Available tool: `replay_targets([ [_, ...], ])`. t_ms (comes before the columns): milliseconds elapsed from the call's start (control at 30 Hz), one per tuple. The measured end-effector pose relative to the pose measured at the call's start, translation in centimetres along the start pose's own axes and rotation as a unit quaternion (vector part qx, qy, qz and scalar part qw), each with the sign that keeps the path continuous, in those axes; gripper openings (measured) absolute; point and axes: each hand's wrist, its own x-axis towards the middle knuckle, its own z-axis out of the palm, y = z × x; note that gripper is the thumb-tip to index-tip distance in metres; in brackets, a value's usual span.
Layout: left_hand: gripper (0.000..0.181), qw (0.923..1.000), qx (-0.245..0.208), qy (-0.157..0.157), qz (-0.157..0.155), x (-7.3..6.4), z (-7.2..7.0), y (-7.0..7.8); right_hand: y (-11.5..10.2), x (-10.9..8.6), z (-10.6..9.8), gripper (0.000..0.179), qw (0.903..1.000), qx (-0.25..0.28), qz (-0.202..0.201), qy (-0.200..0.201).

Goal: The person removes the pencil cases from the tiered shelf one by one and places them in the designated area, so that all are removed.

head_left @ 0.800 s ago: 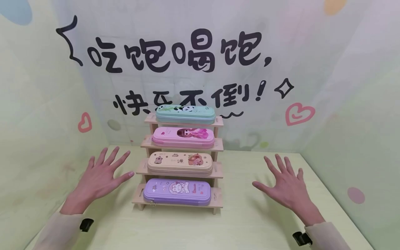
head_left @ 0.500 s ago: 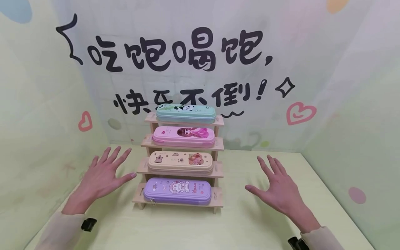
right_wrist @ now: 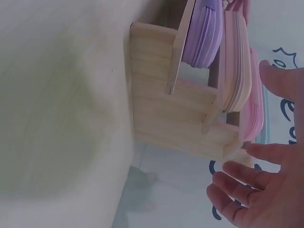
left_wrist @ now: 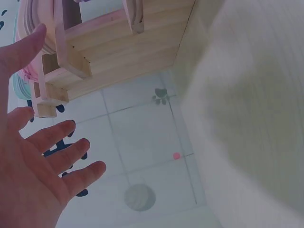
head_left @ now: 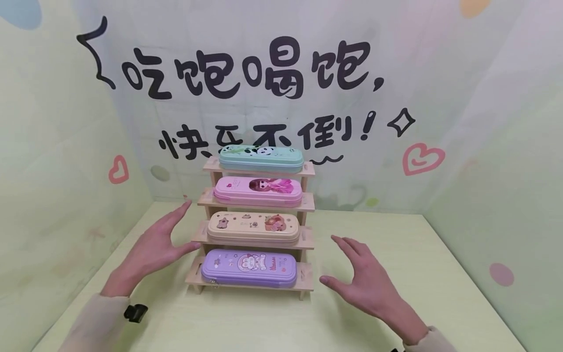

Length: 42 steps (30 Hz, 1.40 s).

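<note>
A stepped wooden rack (head_left: 193, 278) stands on the table with one zippered pencil case lying on each step. From the lowest step up they are a purple pencil case (head_left: 220, 266), a cream one (head_left: 239, 227), a pink one (head_left: 233, 188) and a mint-green one (head_left: 239, 156) with a panda. My left hand (head_left: 151, 249) is spread at the rack's left side, its thumb tip right at the edge of the cream case's step. To the right of the rack, apart from it, hovers my right hand (head_left: 374, 283), fingers extended and thumb toward the purple case. Neither hand holds anything.
The pale table (head_left: 246, 322) is bounded by a back wall (head_left: 352, 186) printed with large black characters. Light green side walls (head_left: 506, 195) flank it left and right. A black strap piece (head_left: 135, 313) shows at the left cuff.
Both hands have moved inward toward the rack, the right one farther and slightly lower. The left hand has turned, with its fingers now lined up together. The cases and rack stay put.
</note>
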Motion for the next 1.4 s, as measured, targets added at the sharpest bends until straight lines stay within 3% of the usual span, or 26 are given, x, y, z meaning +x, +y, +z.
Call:
replay_targets([
  [500, 0.116, 0.9945, -0.104, -0.010, -0.008, 0.7, 2.4, -0.1, -2.3, -0.5, 3.3, 0.074, 0.9913, 0.102, -0.022, -0.080],
  [767, 0.118, 0.9887, -0.150, -0.005, 0.003, 1.4, 3.0, -0.3, -3.6, 0.6, 4.5, 0.077, 0.9839, 0.141, -0.027, -0.107],
  [1033, 0.117, 0.9846, -0.174, -0.008, 0.003, 2.2, 2.8, 0.0, -4.5, 1.7, 5.4, 0.082, 0.9842, 0.130, -0.037, -0.114],
  [1400, 0.116, 0.9799, -0.199, 0.002, -0.003, 2.3, 2.9, 0.1, -4.8, 2.7, 6.6, 0.083, 0.9816, 0.121, -0.047, -0.141],
])
